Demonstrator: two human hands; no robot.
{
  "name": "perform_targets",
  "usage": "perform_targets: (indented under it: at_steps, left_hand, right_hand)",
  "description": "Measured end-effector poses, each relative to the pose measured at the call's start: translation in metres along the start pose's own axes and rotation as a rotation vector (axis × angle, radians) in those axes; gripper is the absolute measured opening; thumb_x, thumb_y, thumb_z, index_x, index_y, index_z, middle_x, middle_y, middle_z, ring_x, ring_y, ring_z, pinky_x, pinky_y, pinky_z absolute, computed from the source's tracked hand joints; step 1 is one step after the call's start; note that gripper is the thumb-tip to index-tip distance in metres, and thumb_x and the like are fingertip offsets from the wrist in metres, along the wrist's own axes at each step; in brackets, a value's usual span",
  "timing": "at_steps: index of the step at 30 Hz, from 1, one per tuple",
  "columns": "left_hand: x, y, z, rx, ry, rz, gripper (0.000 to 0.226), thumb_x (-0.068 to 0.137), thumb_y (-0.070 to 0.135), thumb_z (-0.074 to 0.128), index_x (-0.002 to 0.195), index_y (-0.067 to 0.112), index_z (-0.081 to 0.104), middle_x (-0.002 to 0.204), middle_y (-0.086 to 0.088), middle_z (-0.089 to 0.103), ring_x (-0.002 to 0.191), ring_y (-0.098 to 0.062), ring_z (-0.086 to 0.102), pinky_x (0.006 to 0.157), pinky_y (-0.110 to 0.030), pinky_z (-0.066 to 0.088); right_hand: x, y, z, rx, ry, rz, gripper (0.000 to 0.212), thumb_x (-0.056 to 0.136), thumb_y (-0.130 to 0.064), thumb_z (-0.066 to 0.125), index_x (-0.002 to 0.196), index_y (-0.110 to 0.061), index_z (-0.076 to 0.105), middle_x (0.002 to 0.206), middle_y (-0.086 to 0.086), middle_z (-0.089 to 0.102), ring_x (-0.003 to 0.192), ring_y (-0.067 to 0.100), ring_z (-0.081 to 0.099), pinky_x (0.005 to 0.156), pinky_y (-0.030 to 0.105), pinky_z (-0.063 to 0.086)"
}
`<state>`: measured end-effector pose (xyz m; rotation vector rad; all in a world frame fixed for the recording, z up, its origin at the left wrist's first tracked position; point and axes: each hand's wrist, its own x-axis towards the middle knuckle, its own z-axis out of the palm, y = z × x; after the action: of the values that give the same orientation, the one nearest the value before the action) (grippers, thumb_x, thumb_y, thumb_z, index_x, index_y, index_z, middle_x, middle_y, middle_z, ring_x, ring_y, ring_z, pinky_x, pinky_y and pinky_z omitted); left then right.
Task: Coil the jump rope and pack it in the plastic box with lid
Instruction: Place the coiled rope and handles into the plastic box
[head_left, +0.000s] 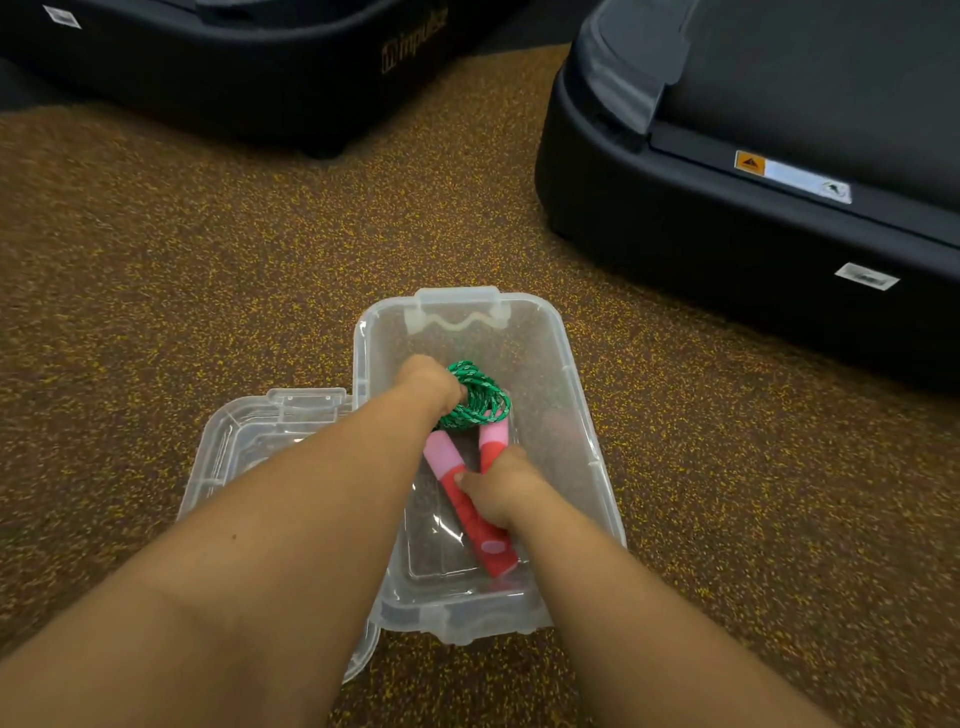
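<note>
Green rope (475, 397), already wound into a tight bundle of loops, sits inside the clear plastic box (592, 447) on the speckled floor (208, 270), toward the box's middle. The left hand (428, 382) has its grip closed around the left side of the coil, holding the loops together. The right hand (498, 493) has its grip wrapped on the two red and pink handles (480, 530), which lie side by side along the near half of the box, their rope ends pointing far toward the coil. I cannot tell whether the rope and handles already rest on the box bottom or are held just above it.

Judged from this, the coiling looks done and the packing is nearly so: what is left is to let go, tuck any stray loops below the rim, and fit the lid. That lid (228, 447) lies on the floor just left of the box, partly under the left forearm. Two dark machine bases (727, 249) stand at the far side, well apart.
</note>
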<state>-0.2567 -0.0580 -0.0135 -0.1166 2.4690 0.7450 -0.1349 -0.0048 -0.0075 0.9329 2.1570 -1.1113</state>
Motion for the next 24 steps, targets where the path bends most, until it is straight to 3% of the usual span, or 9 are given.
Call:
perform_targets:
  at_steps: [1,2,4,11,13,16,18,21,24]
  left_hand:
    - [0.001,0.001,0.001,0.002,0.009,-0.011,0.057,0.1,0.043,0.037,0.139,0.002,0.042,0.146,-0.01,0.046,0.134,-0.024,0.044,0.106,-0.028,0.037]
    - [0.003,0.0,0.003,-0.004,0.024,-0.004,0.056,0.1,0.043,0.038,0.138,0.003,0.044,0.145,-0.011,0.047,0.134,-0.025,0.044,0.105,-0.028,0.037]
    - [0.007,-0.002,0.006,-0.027,0.034,-0.007,0.053,0.1,0.041,0.04,0.136,0.004,0.047,0.144,-0.01,0.048,0.133,-0.024,0.045,0.103,-0.028,0.038]
    - [0.019,-0.011,0.027,-0.192,0.053,-0.098,0.053,0.082,0.018,0.073,0.128,-0.002,0.054,0.127,-0.016,0.061,0.115,-0.03,0.06,0.096,-0.036,0.049]
    - [0.02,-0.011,0.029,-0.225,0.057,-0.099,0.047,0.082,0.013,0.072,0.124,-0.001,0.058,0.123,-0.017,0.064,0.112,-0.031,0.061,0.095,-0.036,0.05]
    - [0.022,-0.015,0.034,-0.241,0.072,-0.086,0.039,0.082,0.009,0.07,0.119,0.001,0.063,0.118,-0.017,0.066,0.109,-0.032,0.062,0.093,-0.037,0.05]
    - [0.021,-0.018,0.035,-0.176,0.079,-0.08,0.035,0.082,0.011,0.07,0.117,0.003,0.066,0.118,-0.015,0.067,0.109,-0.032,0.063,0.09,-0.034,0.049]
    - [0.018,-0.018,0.035,-0.063,0.097,-0.077,0.032,0.084,0.017,0.069,0.114,0.007,0.068,0.118,-0.014,0.067,0.108,-0.031,0.063,0.083,-0.032,0.048]
    - [0.015,-0.018,0.033,0.044,0.072,-0.055,0.03,0.086,0.016,0.065,0.114,0.007,0.068,0.12,-0.013,0.066,0.111,-0.03,0.061,0.082,-0.03,0.047]
  right_hand:
    - [0.001,0.0,0.0,-0.049,0.062,-0.016,0.064,0.091,-0.039,0.054,0.14,-0.006,0.027,0.138,0.015,0.046,0.106,0.028,0.054,0.054,0.021,0.045]
    - [0.003,0.001,0.001,-0.121,0.123,-0.031,0.06,0.092,-0.036,0.054,0.137,-0.005,0.03,0.138,0.015,0.047,0.113,0.03,0.052,0.071,0.026,0.049]
    - [0.005,0.002,0.002,-0.253,0.17,-0.058,0.051,0.091,-0.026,0.053,0.132,-0.003,0.033,0.136,0.019,0.048,0.124,0.034,0.047,0.095,0.036,0.041]
    - [-0.001,-0.001,0.007,-0.481,0.251,-0.201,0.055,0.094,-0.02,0.045,0.14,-0.002,0.021,0.14,0.018,0.038,0.129,0.034,0.037,0.099,0.04,0.037]
    - [-0.002,-0.002,0.009,-0.595,0.337,-0.307,0.045,0.097,-0.025,0.04,0.136,-0.005,0.032,0.14,0.016,0.035,0.131,0.032,0.034,0.098,0.039,0.038]
    - [-0.002,0.002,0.012,-0.657,0.232,-0.359,0.042,0.093,-0.025,0.05,0.131,-0.011,0.042,0.139,0.013,0.034,0.132,0.031,0.031,0.097,0.039,0.04]
    - [-0.001,0.005,0.015,-0.663,0.157,-0.353,0.045,0.09,-0.025,0.055,0.131,-0.012,0.041,0.14,0.012,0.032,0.131,0.032,0.029,0.098,0.041,0.039]
    - [0.0,0.006,0.015,-0.576,0.285,-0.411,0.048,0.09,-0.03,0.057,0.128,-0.009,0.037,0.138,0.013,0.033,0.132,0.031,0.031,0.096,0.04,0.042]
    - [0.006,0.004,0.014,-0.517,0.345,-0.463,0.074,0.087,-0.038,0.058,0.142,-0.006,0.02,0.153,0.014,0.016,0.141,0.033,0.019,0.105,0.042,0.035]
